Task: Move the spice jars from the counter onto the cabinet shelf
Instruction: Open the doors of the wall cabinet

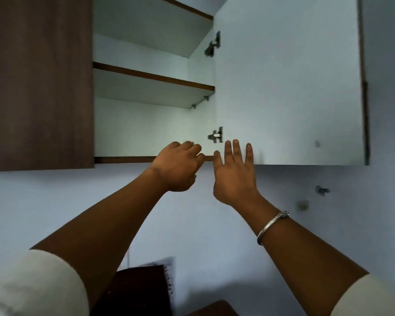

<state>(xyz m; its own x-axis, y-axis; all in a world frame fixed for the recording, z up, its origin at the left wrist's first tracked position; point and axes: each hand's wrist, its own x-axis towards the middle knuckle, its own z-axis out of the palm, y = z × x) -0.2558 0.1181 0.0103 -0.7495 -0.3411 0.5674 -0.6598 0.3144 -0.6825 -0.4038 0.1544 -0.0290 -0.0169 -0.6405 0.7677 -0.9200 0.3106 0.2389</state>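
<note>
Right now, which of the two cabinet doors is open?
The right door, swung out with its pale inner face and hinges showing. The dark brown left door is shut.

Bottom compartment of the cabinet [146,128] was wide open at 12 o'clock, nothing sitting in it. Middle shelf [153,77] capped the headroom. Closed brown door [39,80] walled off everything at 9 o'clock, and the swung-out white door [287,80] blocked 3 o'clock. Lower hinge [216,135] poked in right by the entry, just above the right hand [234,176].
</note>
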